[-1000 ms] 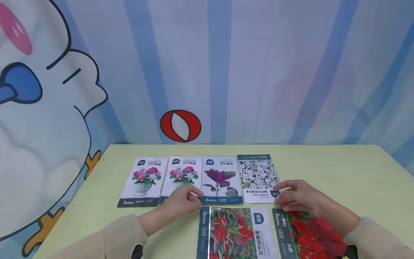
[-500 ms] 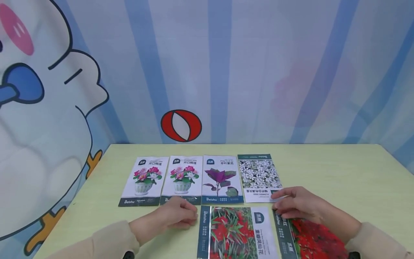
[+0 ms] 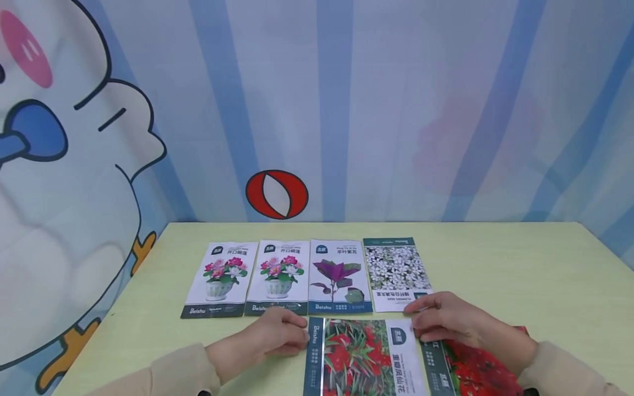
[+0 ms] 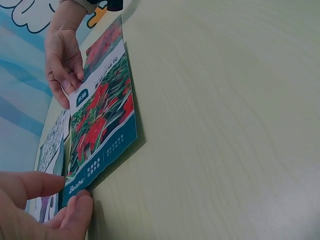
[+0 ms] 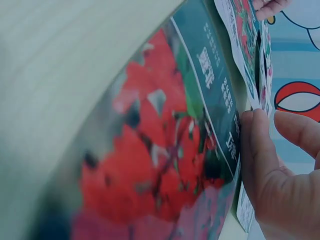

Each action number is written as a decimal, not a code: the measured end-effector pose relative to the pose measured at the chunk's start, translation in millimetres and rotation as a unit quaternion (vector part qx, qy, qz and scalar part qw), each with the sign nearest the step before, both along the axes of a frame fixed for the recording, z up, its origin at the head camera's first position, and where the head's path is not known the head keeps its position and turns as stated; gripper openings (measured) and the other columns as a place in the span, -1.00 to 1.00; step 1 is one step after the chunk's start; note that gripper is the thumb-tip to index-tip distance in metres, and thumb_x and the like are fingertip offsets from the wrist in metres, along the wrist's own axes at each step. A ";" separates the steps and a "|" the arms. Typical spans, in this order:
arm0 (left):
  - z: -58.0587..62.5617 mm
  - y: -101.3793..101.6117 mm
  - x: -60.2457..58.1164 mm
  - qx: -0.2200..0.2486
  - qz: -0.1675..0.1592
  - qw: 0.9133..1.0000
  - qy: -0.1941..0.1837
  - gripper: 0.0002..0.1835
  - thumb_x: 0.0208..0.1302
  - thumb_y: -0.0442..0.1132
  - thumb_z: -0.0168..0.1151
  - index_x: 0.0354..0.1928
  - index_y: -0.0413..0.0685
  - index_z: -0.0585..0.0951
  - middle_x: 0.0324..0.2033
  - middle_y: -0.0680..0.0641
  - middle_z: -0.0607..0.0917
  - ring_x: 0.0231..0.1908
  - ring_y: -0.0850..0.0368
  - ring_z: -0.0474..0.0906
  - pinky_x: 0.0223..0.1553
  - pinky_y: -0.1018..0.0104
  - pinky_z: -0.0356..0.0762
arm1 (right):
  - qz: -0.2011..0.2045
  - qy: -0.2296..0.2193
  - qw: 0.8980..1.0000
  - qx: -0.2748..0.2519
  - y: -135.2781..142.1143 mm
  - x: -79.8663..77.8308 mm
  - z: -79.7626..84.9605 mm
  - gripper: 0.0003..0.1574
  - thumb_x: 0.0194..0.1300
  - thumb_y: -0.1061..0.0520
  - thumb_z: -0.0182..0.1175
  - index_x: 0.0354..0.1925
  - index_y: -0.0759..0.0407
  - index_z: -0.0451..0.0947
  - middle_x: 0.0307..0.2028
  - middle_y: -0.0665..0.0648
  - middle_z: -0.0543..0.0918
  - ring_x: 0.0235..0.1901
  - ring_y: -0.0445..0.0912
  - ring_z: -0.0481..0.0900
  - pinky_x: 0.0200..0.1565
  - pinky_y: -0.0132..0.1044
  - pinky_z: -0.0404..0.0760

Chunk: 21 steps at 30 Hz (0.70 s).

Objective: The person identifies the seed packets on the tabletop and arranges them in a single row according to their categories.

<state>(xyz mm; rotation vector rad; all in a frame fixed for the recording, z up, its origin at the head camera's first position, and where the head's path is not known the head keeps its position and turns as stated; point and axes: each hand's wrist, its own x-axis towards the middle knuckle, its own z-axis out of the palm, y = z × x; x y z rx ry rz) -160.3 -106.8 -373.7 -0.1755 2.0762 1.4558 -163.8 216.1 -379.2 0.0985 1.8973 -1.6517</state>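
Lower centre of the frame, the red-flowered packet (image 3: 358, 356) sits between bent fingers, the left hand (image 3: 272, 335) at its dark end, the right hand (image 3: 448, 320) at its white one. From here I can't tell whether either pinches it.

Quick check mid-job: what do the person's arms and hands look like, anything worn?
The left sleeve and right sleeve are long, plain and cream-beige. The left hand and right hand are gloveless. A small black item shows beside each sleeve, too cut off to identify.
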 end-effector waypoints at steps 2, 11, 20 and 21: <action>-0.1 1.4 0.7 0.004 0.002 1.000 0.003 -0.64 0.10 -0.46 0.25 -0.02 -0.41 0.48 -0.31 -0.14 0.62 -0.34 0.15 0.60 -0.22 0.22 0.62 | 0.003 -0.001 1.000 0.001 -1.8 0.0 -0.8 -0.50 0.20 0.31 0.16 0.09 0.50 0.36 -0.18 0.22 0.64 -0.34 -0.09 0.63 -0.30 -0.31 0.64; -2.1 17.3 -0.9 0.021 0.011 1.000 0.009 -0.69 0.10 -0.46 0.25 -0.08 -0.36 0.49 -0.29 -0.10 0.62 -0.36 0.18 0.53 -0.31 0.30 0.62 | 0.019 0.004 1.000 0.015 -3.3 0.3 -2.1 -0.54 0.17 0.33 0.18 0.05 0.47 0.44 -0.20 0.19 0.66 -0.34 -0.10 0.63 -0.32 -0.31 0.64; -10.2 33.5 -12.4 0.097 0.028 0.995 -0.001 -0.80 0.20 -0.38 0.13 -0.15 -0.33 0.49 -0.23 -0.17 0.62 -0.32 0.09 0.59 -0.22 0.20 0.62 | 0.056 -0.014 0.998 -0.008 -1.4 1.9 -0.5 -0.54 0.17 0.32 0.19 0.05 0.44 0.45 -0.23 0.21 0.67 -0.44 -0.15 0.63 -0.46 -0.44 0.58; -9.7 34.1 -13.2 0.103 0.025 0.994 0.001 -0.77 0.20 -0.39 0.12 -0.12 -0.35 0.49 -0.23 -0.18 0.62 -0.32 0.09 0.59 -0.21 0.19 0.62 | 0.068 -0.018 0.997 -0.018 -0.6 2.3 -0.3 -0.54 0.17 0.32 0.19 0.06 0.44 0.45 -0.24 0.21 0.68 -0.45 -0.16 0.63 -0.47 -0.44 0.58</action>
